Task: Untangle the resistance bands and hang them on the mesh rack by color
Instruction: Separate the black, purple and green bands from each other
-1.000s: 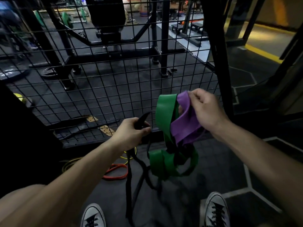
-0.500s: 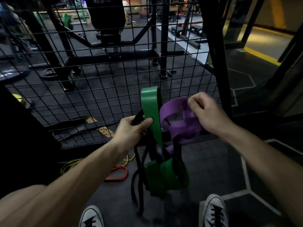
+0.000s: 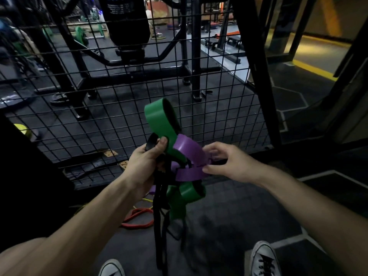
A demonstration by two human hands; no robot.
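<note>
A tangle of bands hangs between my hands in front of the black mesh rack [image 3: 219,120]. My left hand [image 3: 145,162] grips the black band [image 3: 159,226] and the wide green band [image 3: 159,118], whose loop stands up above my thumb. The black band dangles down to the floor. My right hand [image 3: 227,163] pinches the purple band [image 3: 189,154], which winds through the green one. A lower green loop [image 3: 191,193] hangs under the purple.
Red [image 3: 137,218] and yellow [image 3: 146,200] bands lie on the dark rubber floor at the foot of the rack. My two sneakers [image 3: 264,259] stand at the bottom. A thick black post [image 3: 256,76] borders the mesh on the right. Gym machines stand behind the mesh.
The green loop has risen higher above my left hand. My right hand has dropped and drawn the purple band out to the right, spreading it flat. The hanging tangle has lifted.
</note>
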